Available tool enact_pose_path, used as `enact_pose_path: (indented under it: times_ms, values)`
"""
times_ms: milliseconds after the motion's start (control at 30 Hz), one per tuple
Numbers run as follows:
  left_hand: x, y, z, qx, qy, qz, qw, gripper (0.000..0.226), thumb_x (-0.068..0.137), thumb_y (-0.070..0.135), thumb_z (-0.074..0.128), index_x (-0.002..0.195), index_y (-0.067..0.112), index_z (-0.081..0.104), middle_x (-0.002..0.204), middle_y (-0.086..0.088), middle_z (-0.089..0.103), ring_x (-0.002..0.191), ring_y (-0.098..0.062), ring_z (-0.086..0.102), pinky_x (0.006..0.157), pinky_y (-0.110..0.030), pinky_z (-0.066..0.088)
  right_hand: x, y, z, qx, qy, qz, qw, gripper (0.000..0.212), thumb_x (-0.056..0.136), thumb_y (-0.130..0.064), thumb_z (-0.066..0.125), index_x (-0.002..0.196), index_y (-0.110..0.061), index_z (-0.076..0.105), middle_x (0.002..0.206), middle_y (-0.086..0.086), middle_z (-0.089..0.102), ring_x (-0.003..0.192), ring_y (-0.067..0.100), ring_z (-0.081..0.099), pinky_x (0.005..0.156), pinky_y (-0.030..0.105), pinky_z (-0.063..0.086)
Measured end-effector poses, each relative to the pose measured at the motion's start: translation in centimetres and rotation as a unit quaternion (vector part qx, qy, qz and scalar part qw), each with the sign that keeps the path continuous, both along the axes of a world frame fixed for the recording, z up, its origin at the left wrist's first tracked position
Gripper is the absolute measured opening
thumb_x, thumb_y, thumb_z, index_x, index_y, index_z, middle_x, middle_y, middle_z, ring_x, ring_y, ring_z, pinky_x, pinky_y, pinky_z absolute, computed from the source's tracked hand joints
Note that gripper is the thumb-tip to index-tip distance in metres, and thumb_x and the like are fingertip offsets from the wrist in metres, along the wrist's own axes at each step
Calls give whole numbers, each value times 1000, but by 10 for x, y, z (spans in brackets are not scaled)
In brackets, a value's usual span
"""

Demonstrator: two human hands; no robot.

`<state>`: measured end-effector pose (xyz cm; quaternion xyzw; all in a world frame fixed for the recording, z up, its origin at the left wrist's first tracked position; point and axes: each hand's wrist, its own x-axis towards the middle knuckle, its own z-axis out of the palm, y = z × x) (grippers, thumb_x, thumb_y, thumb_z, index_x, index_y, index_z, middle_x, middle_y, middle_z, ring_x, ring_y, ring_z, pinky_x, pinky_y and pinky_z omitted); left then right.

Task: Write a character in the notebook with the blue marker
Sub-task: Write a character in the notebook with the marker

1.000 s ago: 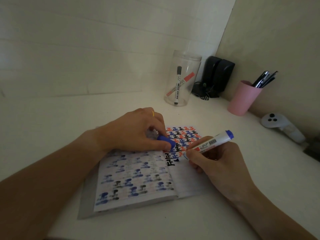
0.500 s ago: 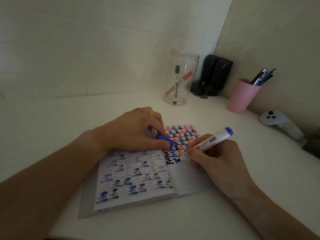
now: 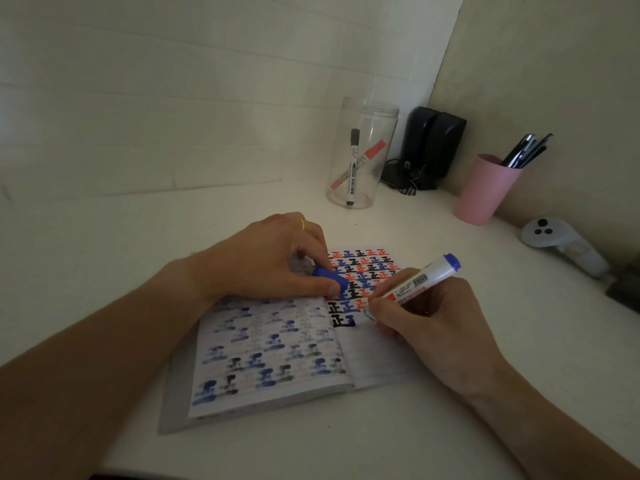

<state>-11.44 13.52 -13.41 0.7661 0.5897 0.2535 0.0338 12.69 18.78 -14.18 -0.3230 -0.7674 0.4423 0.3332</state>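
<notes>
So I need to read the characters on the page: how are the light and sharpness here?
Head view: dim, even light, no glare; wide-angle bending at the edges. Characters on the notebook right page read sharply; the left page's look smeared. The right hand hides the blue marker tip.

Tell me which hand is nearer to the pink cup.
Right. The right hand writes at the notebook's right page, on the same side as the pink cup though well short of it; the left hand rests farther left, holding the blue cap.

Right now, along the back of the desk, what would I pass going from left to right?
Clear jar with two markers inside → black speakers → pink cup of pens → white controller.
</notes>
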Motion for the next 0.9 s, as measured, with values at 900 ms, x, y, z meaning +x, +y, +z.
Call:
enact_pose_path:
  times_ms: [900]
  values:
    - [11, -7, -3, 58, -23, 86, 994, 35, 98, 52, 49, 113, 26, 68, 95, 12, 65, 81, -7, 59, 72, -27, 48, -36, 41, 5, 87, 162, -137, 973, 15, 87, -27, 76, 102, -29, 72, 95, -6, 78, 89, 11, 75, 81, 38, 63]
